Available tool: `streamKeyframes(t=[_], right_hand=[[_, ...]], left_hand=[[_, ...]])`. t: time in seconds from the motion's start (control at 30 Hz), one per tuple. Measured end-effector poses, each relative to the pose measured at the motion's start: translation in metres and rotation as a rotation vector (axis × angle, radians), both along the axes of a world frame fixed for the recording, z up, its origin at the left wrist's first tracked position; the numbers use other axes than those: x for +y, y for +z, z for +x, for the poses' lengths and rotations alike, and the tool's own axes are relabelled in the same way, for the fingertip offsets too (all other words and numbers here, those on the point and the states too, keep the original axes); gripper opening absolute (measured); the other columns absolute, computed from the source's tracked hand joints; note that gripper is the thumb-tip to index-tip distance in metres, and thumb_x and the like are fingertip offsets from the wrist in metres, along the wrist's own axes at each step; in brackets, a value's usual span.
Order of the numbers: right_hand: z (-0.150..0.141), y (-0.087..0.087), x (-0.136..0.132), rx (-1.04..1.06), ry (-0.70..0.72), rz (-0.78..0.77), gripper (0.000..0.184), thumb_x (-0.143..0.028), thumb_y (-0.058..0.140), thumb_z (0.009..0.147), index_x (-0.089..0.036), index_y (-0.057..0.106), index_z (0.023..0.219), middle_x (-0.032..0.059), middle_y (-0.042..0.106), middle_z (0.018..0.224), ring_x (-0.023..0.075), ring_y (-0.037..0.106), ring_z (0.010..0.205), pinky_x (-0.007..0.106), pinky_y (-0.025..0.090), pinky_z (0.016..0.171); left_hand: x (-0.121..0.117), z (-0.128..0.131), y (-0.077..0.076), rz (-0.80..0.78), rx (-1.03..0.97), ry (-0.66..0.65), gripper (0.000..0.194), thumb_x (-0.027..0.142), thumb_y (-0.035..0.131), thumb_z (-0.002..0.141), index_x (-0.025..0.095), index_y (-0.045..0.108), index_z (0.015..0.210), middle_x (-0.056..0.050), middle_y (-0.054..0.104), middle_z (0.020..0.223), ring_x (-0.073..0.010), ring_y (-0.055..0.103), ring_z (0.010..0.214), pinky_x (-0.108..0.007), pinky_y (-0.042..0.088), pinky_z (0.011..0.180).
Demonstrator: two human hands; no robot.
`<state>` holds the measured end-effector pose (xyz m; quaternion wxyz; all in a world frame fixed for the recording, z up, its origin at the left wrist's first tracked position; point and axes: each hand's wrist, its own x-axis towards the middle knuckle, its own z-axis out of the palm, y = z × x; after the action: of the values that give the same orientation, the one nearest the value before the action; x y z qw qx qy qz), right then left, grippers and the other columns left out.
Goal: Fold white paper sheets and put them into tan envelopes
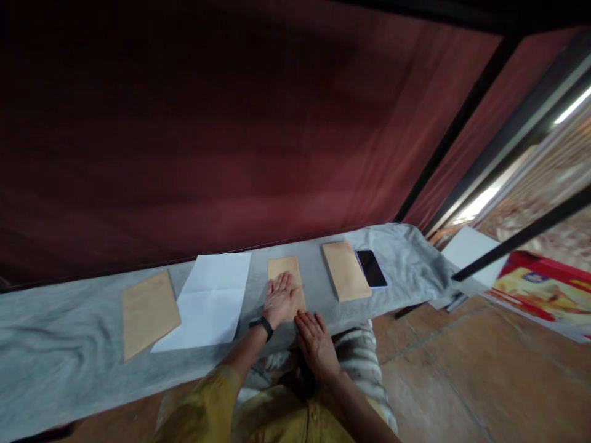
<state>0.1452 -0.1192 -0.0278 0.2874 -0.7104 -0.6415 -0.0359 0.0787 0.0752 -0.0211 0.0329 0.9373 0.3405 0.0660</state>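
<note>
A brown paper envelope lies on the grey cloth in front of me. My left hand rests flat on it, fingers stretched out, and covers its middle. At the envelope's near right corner is my right hand, fingers extended and its fingertips by the edge of the cloth. Left of my hands, a white sheet of paper with a crease across it lies flat. Another brown envelope overlaps the sheet's left edge slightly. To the right lies a further brown envelope or stack of them.
A dark-screened phone lies against the right-hand envelopes. The narrow surface is covered by a grey cloth, with a dark red panel behind it. At far right are a red and yellow box and a thin dark bar.
</note>
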Motion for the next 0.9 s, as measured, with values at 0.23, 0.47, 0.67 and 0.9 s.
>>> streamKeyframes(t=[0.23,0.47,0.67,0.9], right_hand=[[0.000,-0.004,-0.002,-0.001,0.018,0.012,0.052,-0.017,0.044,0.099,-0.022,0.043,0.151,0.0084,0.053,0.150,0.0234,0.049,0.139,0.050,0.038,0.118],[0.004,-0.007,-0.002,0.003,0.056,-0.005,0.052,-0.015,0.041,0.099,-0.020,0.043,0.151,0.0090,0.054,0.149,0.0242,0.047,0.141,0.051,0.036,0.119],[0.005,-0.010,-0.004,0.029,0.065,-0.029,0.051,-0.016,0.039,0.100,-0.020,0.041,0.151,0.0109,0.055,0.147,0.0245,0.045,0.142,0.053,0.032,0.121],[0.010,-0.015,-0.006,0.015,0.102,-0.033,0.050,-0.019,0.040,0.102,-0.019,0.039,0.152,0.0122,0.055,0.147,0.0243,0.042,0.143,0.052,0.032,0.119]], left_hand=[[0.011,-0.001,-0.016,0.078,-0.089,-0.003,0.063,0.048,0.026,0.102,0.018,0.028,0.158,-0.014,0.042,0.158,-0.0285,0.032,0.150,-0.052,0.025,0.120],[0.000,0.014,-0.005,0.012,-0.059,-0.076,0.062,0.050,0.028,0.103,0.020,0.031,0.157,-0.009,0.036,0.162,-0.0272,0.024,0.153,-0.054,0.014,0.124],[-0.012,-0.007,0.002,-0.032,-0.027,-0.254,0.064,0.052,0.031,0.103,0.016,0.032,0.156,-0.011,0.032,0.163,-0.0242,0.022,0.154,-0.050,0.008,0.126],[-0.029,-0.028,0.010,0.001,-0.023,-0.310,0.052,0.035,0.035,0.104,0.017,0.039,0.153,-0.012,0.033,0.163,-0.0218,0.028,0.151,-0.048,0.013,0.125]])
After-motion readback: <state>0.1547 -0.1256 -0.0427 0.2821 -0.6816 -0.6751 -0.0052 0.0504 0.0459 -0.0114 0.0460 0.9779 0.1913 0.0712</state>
